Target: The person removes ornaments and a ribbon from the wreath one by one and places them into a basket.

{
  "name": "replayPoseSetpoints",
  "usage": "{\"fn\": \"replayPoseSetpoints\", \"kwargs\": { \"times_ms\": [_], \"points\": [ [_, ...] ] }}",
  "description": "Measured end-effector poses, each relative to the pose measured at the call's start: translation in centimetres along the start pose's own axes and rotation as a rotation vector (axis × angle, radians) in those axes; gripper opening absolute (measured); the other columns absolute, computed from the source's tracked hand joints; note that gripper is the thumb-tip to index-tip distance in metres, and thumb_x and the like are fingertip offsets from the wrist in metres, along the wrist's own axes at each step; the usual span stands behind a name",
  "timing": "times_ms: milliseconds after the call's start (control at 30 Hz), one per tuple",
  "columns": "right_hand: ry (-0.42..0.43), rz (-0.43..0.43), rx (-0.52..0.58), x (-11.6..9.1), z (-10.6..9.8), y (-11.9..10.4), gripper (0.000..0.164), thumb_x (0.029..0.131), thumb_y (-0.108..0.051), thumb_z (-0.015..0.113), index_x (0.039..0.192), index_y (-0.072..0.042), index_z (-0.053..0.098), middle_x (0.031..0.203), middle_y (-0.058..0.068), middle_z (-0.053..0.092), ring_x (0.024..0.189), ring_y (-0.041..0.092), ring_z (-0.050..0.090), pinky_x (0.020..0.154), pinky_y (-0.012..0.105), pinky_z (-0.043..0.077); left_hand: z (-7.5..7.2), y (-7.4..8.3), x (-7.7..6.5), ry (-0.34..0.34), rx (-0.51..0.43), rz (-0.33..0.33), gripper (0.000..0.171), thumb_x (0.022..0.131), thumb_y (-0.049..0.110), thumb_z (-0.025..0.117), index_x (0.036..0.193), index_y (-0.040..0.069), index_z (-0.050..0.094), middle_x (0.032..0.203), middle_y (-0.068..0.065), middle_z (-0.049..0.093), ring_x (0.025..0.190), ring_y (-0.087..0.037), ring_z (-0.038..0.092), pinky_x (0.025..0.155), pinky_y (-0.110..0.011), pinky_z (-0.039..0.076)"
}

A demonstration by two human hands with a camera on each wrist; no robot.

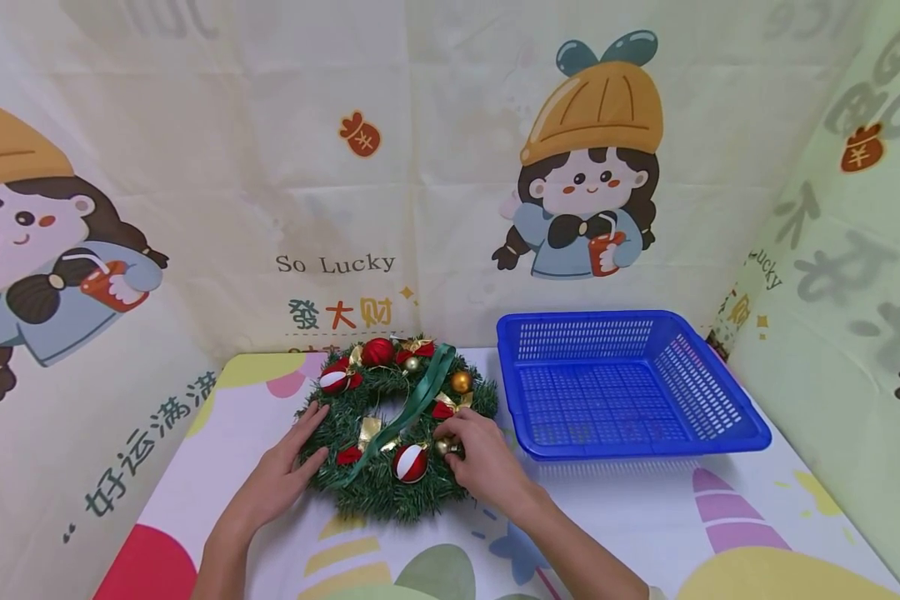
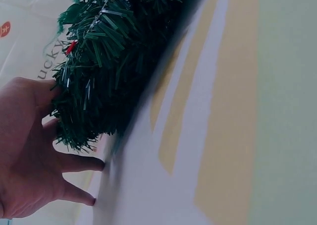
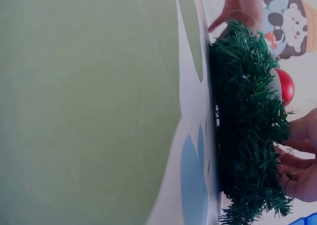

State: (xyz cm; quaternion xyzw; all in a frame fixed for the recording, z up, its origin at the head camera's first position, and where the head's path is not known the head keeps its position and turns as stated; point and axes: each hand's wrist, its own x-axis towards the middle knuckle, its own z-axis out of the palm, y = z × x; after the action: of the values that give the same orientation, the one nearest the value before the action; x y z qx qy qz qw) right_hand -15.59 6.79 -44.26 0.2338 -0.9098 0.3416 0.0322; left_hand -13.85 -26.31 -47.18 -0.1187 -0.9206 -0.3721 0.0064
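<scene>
A green Christmas wreath (image 1: pixel 345 487) lies flat on the table, trimmed with red-and-white baubles (image 1: pixel 410 463), a red ball (image 1: pixel 378 352), an orange-gold ball (image 1: pixel 461 382), bows and a green ribbon (image 1: pixel 424 390). My left hand (image 1: pixel 288 467) rests against its left edge with fingers spread; the left wrist view shows that hand (image 2: pixel 29 150) beside the greenery, some fingertips at the table. At the front right of the wreath, my right hand (image 1: pixel 483 462) pinches a small gold bauble (image 1: pixel 442 447). Fingers partly hide this bauble in the right wrist view.
Right of the wreath stands a blue plastic basket (image 1: pixel 637 450) with latticed sides. A patterned cloth covers the table (image 1: pixel 600 533). Printed fabric walls (image 1: pixel 450 208) enclose the back and both sides.
</scene>
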Motion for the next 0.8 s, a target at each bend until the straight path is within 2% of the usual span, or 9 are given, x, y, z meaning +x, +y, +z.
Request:
{"fn": "replayPoseSetpoints", "kwargs": {
  "times_ms": [300, 600, 800],
  "points": [
    [0.023, -0.005, 0.031, -0.1, -0.4, 0.0, 0.022, 0.089, -0.001, 0.079, 0.108, -0.012, 0.078, 0.104, 0.0, 0.068, 0.092, 0.017, 0.069, 0.079, 0.028, 0.058, 0.0, 0.1, 0.0, -0.004, -0.005, -0.006, 0.064, 0.109, 0.037, 0.055, 0.166, 0.02, 0.03, 0.175, -0.014, 0.018, 0.156, -0.05, 0.022, 0.115, -0.075, 0.03],
    [0.063, 0.009, 0.139, -0.5, -1.6, -0.4, 0.023, 0.088, 0.004, 0.077, 0.108, -0.008, 0.078, 0.104, 0.001, 0.068, 0.089, 0.017, 0.068, 0.069, 0.021, 0.057, 0.1, 0.1, -0.1, -0.001, -0.004, -0.005, 0.064, 0.109, 0.036, 0.054, 0.166, 0.02, 0.03, 0.174, -0.014, 0.019, 0.156, -0.05, 0.022, 0.115, -0.075, 0.03],
    [0.09, 0.005, 0.172, -0.9, -2.6, -0.9, 0.024, 0.089, 0.006, 0.076, 0.109, -0.006, 0.078, 0.106, 0.002, 0.068, 0.089, 0.015, 0.068, 0.071, 0.019, 0.058, 0.0, 0.3, -0.1, 0.003, 0.002, -0.005, 0.064, 0.109, 0.036, 0.055, 0.166, 0.019, 0.031, 0.174, -0.015, 0.019, 0.155, -0.051, 0.023, 0.114, -0.075, 0.031]
  ]
}}
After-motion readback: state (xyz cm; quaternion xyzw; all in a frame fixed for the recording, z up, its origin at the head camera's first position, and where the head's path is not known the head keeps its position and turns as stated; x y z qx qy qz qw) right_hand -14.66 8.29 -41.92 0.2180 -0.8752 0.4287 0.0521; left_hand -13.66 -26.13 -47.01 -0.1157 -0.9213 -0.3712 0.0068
